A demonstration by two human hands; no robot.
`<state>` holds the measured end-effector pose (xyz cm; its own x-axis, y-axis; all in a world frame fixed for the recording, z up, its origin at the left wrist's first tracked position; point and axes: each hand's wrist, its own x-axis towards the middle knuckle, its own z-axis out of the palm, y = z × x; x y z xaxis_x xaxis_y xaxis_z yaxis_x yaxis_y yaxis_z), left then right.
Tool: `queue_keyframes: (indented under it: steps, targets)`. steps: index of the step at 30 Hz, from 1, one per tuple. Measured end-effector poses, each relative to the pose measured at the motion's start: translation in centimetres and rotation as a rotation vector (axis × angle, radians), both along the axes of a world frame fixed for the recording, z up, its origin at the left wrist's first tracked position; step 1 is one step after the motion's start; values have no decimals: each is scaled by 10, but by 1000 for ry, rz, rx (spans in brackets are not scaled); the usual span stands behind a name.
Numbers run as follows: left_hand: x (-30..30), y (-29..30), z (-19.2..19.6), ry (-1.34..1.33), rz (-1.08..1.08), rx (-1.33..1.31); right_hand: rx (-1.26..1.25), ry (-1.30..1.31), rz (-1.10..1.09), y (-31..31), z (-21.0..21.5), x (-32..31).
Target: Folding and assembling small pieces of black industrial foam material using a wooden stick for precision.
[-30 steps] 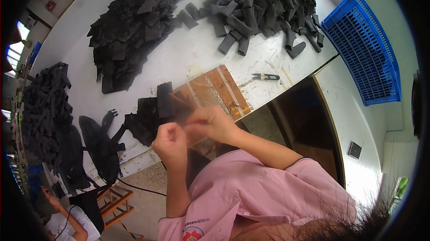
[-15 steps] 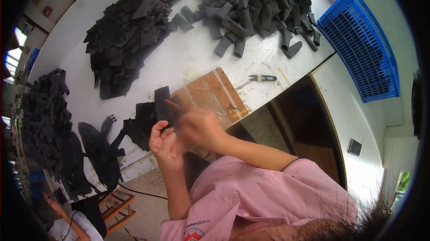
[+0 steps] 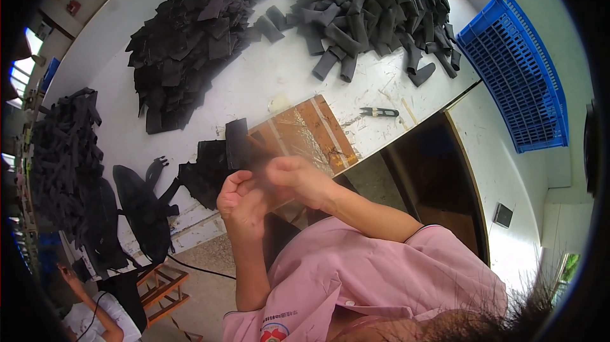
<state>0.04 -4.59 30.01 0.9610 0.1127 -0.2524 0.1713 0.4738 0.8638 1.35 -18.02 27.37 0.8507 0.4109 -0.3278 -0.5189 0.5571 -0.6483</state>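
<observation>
My left hand (image 3: 243,204) is raised at the near edge of the table, palm up, with its fingers curled. Facing it from the right, my right hand (image 3: 300,180) has its fingers bent in and pressed together. A dark blur lies between the two hands, and what they hold there cannot be made out. Just beyond my left hand a flat black fabric piece (image 3: 236,140) rests against a stack of black pieces (image 3: 211,159). Right of it, a brown board (image 3: 305,129) with clear tape lies under and beyond my right hand.
Black flat pieces (image 3: 184,50) and black fabric tubes (image 3: 362,18) form piles at the back. Thread snips (image 3: 379,112) lie right of the board. A blue crate (image 3: 518,72) stands far right. Black straps (image 3: 67,158) and a black pouch (image 3: 143,212) lie left. Another person's arm (image 3: 95,307) shows lower left.
My right hand's outstretched finger has curled in, and that hand has shifted slightly right. My left hand sits slightly lower on the right. The whole view has shifted a little.
</observation>
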Motion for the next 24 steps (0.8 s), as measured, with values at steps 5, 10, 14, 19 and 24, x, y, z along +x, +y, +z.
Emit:
queue_keyframes:
  steps: [5, 10, 14, 19, 24]
  targets:
    - [-13, 1, 19, -96, -465, -454, 253, -162, -36, -6, 9, -7]
    - [-6, -18, 11, -636, 9, 786, -91, -590, -177, -14, 28, 7]
    - [0, -25, 27, -636, 90, 692, -372, -761, -240, -18, 58, 12]
    - [17, -26, 59, -361, 20, 157, -629, -851, -231, -23, 89, 28]
    - [40, -14, 69, -158, -339, -706, -311, -459, 49, -30, 111, 49]
